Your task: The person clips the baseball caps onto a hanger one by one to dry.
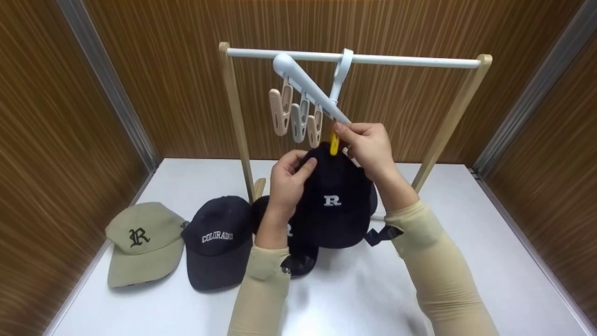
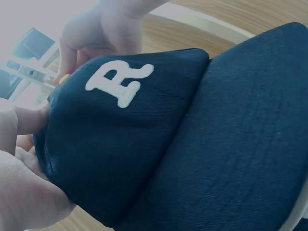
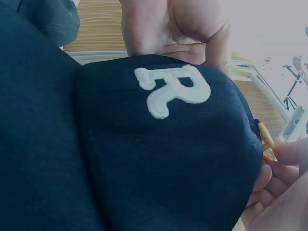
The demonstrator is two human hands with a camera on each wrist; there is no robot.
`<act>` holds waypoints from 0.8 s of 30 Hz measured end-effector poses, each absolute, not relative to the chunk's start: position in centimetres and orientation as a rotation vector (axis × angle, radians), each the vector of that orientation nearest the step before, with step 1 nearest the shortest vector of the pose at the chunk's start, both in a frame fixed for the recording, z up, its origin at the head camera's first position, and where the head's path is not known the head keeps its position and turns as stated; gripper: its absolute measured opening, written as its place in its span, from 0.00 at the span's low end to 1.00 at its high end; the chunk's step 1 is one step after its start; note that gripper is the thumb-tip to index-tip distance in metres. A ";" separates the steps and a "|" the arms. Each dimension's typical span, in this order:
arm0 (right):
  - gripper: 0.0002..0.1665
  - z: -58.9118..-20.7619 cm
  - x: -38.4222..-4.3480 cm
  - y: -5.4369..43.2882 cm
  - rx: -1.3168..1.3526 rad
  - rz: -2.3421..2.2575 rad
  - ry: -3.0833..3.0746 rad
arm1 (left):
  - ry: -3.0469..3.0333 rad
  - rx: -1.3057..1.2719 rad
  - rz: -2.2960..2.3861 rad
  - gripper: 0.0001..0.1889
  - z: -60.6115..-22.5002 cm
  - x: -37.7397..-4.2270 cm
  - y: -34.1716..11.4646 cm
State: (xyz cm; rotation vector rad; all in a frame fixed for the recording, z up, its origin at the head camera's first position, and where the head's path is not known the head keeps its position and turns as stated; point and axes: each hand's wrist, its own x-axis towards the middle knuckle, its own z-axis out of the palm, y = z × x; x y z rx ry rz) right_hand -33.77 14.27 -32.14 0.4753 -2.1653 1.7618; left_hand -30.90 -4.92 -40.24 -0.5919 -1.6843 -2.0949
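Note:
A dark navy cap [image 1: 336,228] with a white letter R hangs upright, brim down, beneath a pale blue clip hanger [image 1: 308,86]. My left hand [image 1: 287,179] grips the crown's left side, thumb on the front and fingers behind it. With the thumb and fingers of my right hand [image 1: 373,149], I pinch a yellow clothespin [image 1: 334,143] that overlaps the top of the crown. In the right wrist view, the yellow clothespin [image 3: 266,137] sits right at the crown's edge. Several pink and grey clothespins [image 1: 298,122] dangle along the hanger's near arm.
The hanger hooks over the white bar [image 1: 410,60] of a rack with wooden legs [image 1: 452,123]. On the white table [image 1: 163,186] lie an olive cap [image 1: 154,256], a navy COLORADO cap [image 1: 217,266] and another dark cap [image 1: 303,266], partly hidden behind my left arm. Wood-grain panels surround the table.

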 end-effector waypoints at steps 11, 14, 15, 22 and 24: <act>0.16 -32.4 -33.8 14.4 0.524 1.778 -2.114 | -1.625 -0.554 -2.124 0.05 -40.2 -30.8 -4.0; 0.16 -32.4 -33.7 14.4 0.542 1.763 -2.119 | -1.620 -0.548 -2.135 0.04 -40.3 -30.8 -4.1; 0.16 -32.4 -33.7 14.4 0.550 1.759 -2.122 | -1.619 -0.546 -2.138 0.04 -40.3 -30.8 -4.1; 0.17 -32.6 -33.8 14.5 0.598 1.767 -2.133 | -1.631 -0.548 -2.132 0.04 -40.2 -30.9 -4.4; 0.17 -32.7 -33.8 14.6 0.601 1.774 -2.132 | -1.642 -0.546 -2.133 0.04 -40.2 -30.9 -4.4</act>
